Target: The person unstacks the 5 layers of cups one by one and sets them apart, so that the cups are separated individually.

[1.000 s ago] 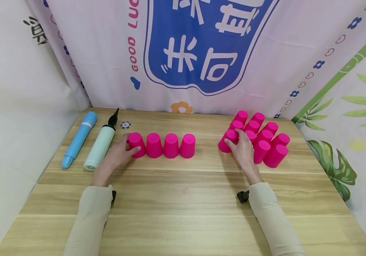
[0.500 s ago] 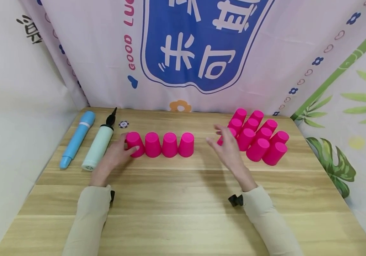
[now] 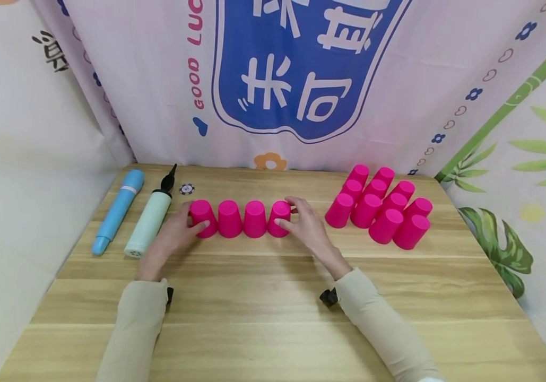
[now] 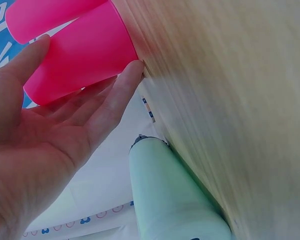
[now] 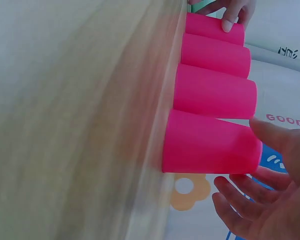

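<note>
Several pink cups stand upside down in a row at the middle of the table. My left hand [image 3: 177,229] holds the leftmost cup [image 3: 203,215], thumb in front and fingers round its far side; in the left wrist view the thumb lies on this cup [image 4: 85,55]. At the other end, my right hand [image 3: 306,225] has its thumb on the near side of the rightmost cup [image 3: 278,212] and fingers behind it. In the right wrist view, thumb and fingers are on either side of this cup's [image 5: 210,142] narrow end. Two cups [image 3: 255,220] stand between the hands.
More pink cups [image 3: 386,225] stand upside down in a cluster at the right. A mint-green hand pump [image 3: 148,223] and a blue tube-shaped pump [image 3: 117,212] lie at the left. Near the back is a small round chip [image 3: 187,189]. A printed curtain [image 3: 158,79] hangs behind the table.
My right hand has left the cluster of cups and moved left to the right end of the row, where it takes hold of a cup. The left hand stays on its cup.
</note>
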Available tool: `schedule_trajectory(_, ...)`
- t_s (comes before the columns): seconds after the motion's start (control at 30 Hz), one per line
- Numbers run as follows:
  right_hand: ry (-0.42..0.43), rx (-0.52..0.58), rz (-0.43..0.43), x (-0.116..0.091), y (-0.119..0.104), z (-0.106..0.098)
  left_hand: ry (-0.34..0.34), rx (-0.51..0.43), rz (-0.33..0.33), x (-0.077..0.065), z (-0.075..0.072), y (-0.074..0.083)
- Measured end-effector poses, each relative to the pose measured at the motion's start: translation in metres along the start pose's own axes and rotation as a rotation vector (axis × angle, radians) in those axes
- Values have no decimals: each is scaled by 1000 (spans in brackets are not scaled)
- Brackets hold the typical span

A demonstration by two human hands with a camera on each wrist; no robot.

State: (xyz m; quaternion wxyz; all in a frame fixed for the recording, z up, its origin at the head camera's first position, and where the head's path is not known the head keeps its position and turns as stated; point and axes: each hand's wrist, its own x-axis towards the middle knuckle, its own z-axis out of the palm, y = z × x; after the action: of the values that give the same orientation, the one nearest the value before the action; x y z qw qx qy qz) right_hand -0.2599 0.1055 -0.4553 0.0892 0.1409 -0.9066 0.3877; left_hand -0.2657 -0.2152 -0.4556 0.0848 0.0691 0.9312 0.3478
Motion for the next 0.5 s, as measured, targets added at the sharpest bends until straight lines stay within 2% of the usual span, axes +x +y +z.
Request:
schedule_trajectory(0.27, 21, -5, 13, 0, 3, 4, 9, 12, 0, -1, 1, 2)
schedule_trajectory(0.5, 0, -13, 75, 1, 4, 7, -1, 15, -7, 0, 1, 2)
